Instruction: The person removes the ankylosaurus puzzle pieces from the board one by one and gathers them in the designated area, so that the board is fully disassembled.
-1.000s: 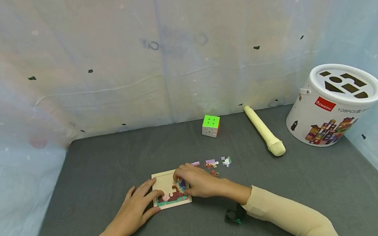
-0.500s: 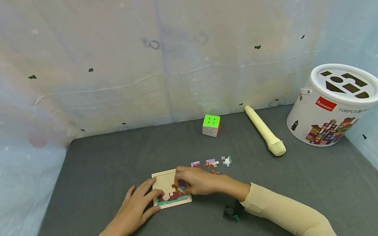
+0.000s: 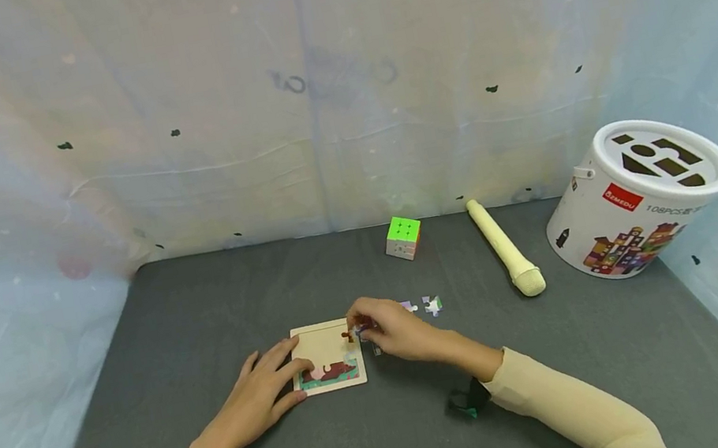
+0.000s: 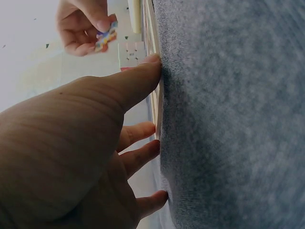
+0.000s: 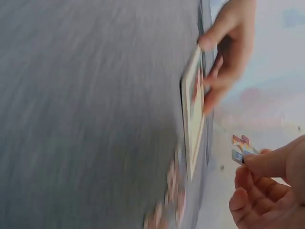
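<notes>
A small wooden jigsaw tray lies on the dark table, with fitted pieces along its lower part and bare wood above. My left hand rests on its left side, fingers spread, thumb at the near corner. Between thumb and fingers, my right hand pinches a colourful jigsaw piece, raised near the tray's right edge. The left wrist view also shows this piece in the pinch, its printed side multicoloured. Loose jigsaw pieces lie right of the tray, one in plain sight, others partly hidden by the right hand.
Behind the pieces sits a Rubik's cube with a green top. A pale yellow microphone lies to its right. At the far right stands a white block bucket with shaped holes in its lid. Plastic sheeting surrounds the table.
My right hand has lifted a jigsaw piece out of the tray's right side and moved it up and right, baring wood there. The left hand has stayed on the tray.
</notes>
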Demonstrator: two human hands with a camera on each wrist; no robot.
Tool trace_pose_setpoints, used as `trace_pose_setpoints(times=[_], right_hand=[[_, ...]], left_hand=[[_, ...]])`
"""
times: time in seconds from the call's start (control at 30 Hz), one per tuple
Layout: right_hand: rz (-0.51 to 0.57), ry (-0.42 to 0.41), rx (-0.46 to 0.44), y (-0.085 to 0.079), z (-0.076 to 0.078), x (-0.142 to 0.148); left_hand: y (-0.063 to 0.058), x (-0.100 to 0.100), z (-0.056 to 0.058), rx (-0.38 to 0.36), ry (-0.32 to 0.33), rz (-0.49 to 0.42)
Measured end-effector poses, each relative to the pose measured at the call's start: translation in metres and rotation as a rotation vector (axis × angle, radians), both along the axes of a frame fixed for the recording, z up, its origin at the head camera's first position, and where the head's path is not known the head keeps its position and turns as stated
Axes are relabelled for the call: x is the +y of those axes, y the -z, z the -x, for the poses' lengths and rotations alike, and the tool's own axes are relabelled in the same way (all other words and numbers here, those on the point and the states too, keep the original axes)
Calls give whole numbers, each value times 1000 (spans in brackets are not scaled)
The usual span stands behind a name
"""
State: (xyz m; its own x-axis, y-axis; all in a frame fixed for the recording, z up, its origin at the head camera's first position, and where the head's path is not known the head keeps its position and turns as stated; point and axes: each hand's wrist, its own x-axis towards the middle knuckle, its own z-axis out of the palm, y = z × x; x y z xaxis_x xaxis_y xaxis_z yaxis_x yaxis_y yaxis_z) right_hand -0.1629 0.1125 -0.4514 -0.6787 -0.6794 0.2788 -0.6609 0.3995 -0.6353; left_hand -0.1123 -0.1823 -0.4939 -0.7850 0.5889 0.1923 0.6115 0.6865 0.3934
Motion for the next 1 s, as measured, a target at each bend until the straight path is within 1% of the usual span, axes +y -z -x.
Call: trace_pose_setpoints(times=[0.1, 0.23, 0.37, 0.43, 0.6, 0.73, 1.0], right_hand=[[20, 12, -5, -3, 4, 21], [29, 21, -25, -5, 7, 51], [-1, 30, -85, 0, 6, 77], [-20, 36, -117, 3, 4, 86], [-55, 47, -180, 7, 0, 102], [-74, 50, -206, 10, -1, 110], [-100, 61, -205, 11, -4, 117]], left_hand=[[1, 0, -1, 17, 7, -13], [1, 1, -1, 6, 8, -18], [1, 1, -1, -26, -1, -5], [1, 1, -1, -31, -3, 0], [1, 1, -1, -11, -2, -7], [1, 1, -1, -1, -1, -11], [-1, 1, 0, -28, -10, 8]])
